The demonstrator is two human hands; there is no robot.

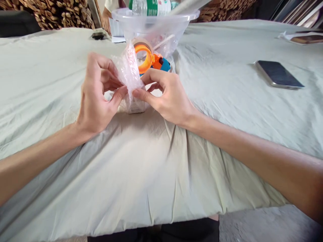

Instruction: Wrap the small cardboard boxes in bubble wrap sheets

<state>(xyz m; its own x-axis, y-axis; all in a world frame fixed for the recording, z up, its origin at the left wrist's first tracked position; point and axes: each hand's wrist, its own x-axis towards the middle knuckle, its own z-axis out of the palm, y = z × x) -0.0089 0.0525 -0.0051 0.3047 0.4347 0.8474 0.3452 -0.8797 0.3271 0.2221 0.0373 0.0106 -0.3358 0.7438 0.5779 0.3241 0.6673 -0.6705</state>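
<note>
Between my two hands stands a piece of clear bubble wrap [130, 67], partly around a small pale box [136, 108] on the cloth. My left hand [99, 90] pinches the wrap's left side between thumb and fingers. From the right, my right hand [164, 92] pinches its lower right edge, thumb in front. Just behind the fingers is an orange and blue tape dispenser [151, 60] with a roll of tape. The wrap and fingers hide most of the box.
A clear plastic tub [156, 25] with a green-labelled bottle [157, 7] is behind the dispenser. A phone [279, 74] lies at right on the pale tablecloth [151, 168]. A small black object [98, 35] lies far left. Another person's hand [106, 22] shows at the back.
</note>
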